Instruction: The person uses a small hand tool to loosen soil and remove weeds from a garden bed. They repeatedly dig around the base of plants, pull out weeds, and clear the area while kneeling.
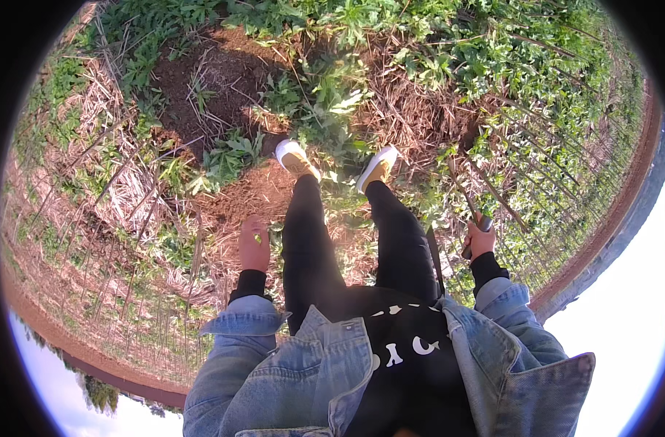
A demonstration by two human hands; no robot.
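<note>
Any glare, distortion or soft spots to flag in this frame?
Head view: sky at lower right is blown out white; fisheye bends the reddish soil band into an arc; weeds between the tan shoes look hazy; black surrounds the circular image.

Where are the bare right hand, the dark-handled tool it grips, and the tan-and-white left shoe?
Bare right hand (481, 241): head view, middle of the hand.
Dark-handled tool (485, 223): head view, dark handle.
Tan-and-white left shoe (298, 162): head view, tan upper.

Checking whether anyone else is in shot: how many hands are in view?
2, both the wearer's: the left hand outside the left leg, the right hand outside the right leg, around a dark handle. No others show.
</note>
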